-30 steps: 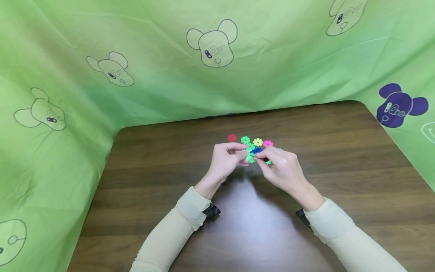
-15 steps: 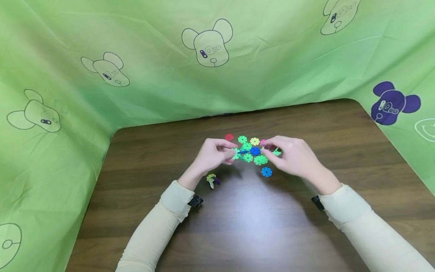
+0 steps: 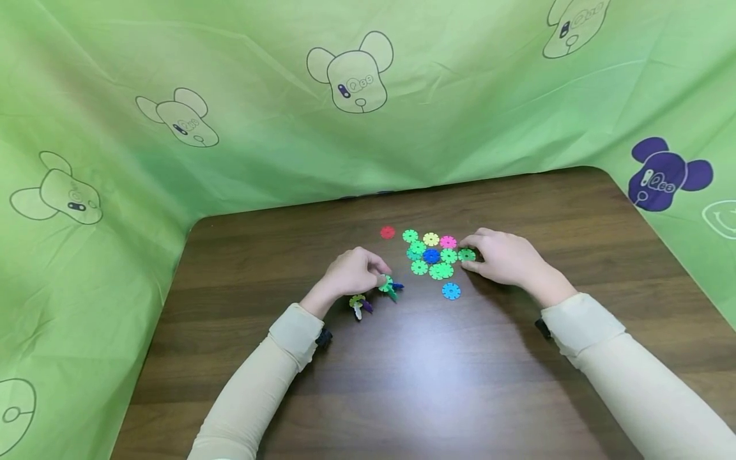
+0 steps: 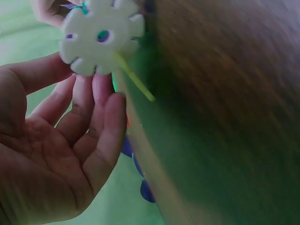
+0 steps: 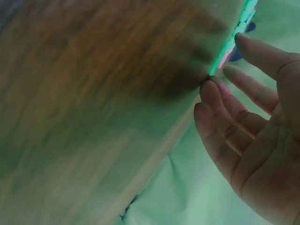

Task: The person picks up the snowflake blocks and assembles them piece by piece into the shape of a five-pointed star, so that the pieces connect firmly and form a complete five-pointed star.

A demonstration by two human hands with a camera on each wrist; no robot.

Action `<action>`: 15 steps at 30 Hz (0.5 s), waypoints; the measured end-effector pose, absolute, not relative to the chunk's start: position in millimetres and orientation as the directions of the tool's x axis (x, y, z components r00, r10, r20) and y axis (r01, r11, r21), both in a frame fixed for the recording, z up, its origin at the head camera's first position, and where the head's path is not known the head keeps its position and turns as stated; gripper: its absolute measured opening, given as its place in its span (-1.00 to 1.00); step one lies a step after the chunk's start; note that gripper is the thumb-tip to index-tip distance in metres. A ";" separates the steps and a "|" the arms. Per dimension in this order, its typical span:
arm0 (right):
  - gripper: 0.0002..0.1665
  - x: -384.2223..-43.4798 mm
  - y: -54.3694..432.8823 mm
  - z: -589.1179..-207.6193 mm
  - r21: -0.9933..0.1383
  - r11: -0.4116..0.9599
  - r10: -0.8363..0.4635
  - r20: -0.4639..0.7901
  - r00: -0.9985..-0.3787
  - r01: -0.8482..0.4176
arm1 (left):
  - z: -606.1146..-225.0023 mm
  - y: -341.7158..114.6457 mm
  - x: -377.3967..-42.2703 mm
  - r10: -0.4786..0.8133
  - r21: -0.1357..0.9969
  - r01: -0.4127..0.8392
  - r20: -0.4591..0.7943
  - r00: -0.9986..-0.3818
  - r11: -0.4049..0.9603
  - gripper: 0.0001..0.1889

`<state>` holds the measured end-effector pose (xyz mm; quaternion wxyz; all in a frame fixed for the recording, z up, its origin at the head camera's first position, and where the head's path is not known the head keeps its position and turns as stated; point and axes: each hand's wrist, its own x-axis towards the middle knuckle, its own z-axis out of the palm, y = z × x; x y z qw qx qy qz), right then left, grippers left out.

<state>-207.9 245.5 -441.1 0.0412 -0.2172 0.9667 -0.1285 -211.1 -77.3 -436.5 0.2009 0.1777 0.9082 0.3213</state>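
My left hand (image 3: 353, 273) is low over the table, its thumb and forefinger pinching a green notched connector disc (image 3: 386, 283) with blue and green discs slotted into it. In the left wrist view a white notched disc (image 4: 89, 47) covers the left fingertips; the other fingers of that hand (image 4: 70, 136) are loosely bent. Over at the right end of the loose discs, my right hand (image 3: 499, 257) has thumb and forefinger at opposite edges of a flat green disc (image 3: 467, 255). From the right wrist, that hand (image 5: 262, 117) appears at the bright green edges of the discs.
Several loose discs lie together, among them a dark blue (image 3: 431, 256), a yellow (image 3: 431, 239) and a pink one (image 3: 448, 242). A red disc (image 3: 388, 232) and a light blue disc (image 3: 451, 291) lie apart. A yellow, white and purple disc assembly (image 3: 358, 301) stands by the left wrist.
My left hand has lowered the green-and-blue assembly toward me, beside the yellow one. My right hand has drawn away to the right, from the assembly to the green disc at the end.
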 end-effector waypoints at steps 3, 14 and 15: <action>-0.55 -209.0 245.5 -442.1 -0.262 0.870 -0.438 -0.024 -0.899 -0.417 | -437.8 -77.8 -212.1 0.452 0.598 0.229 -0.253 -0.855 0.768 -0.82; -0.58 -212.9 250.0 -441.4 -0.314 0.890 -0.383 -0.122 -0.916 -0.330 | -442.3 -79.8 -221.0 0.407 0.507 0.277 -0.164 -0.899 0.817 -0.79; -0.59 -212.9 250.1 -441.6 -0.324 0.889 -0.379 -0.125 -0.917 -0.323 | -442.3 -79.9 -223.0 0.395 0.504 0.272 -0.153 -0.906 0.820 -0.79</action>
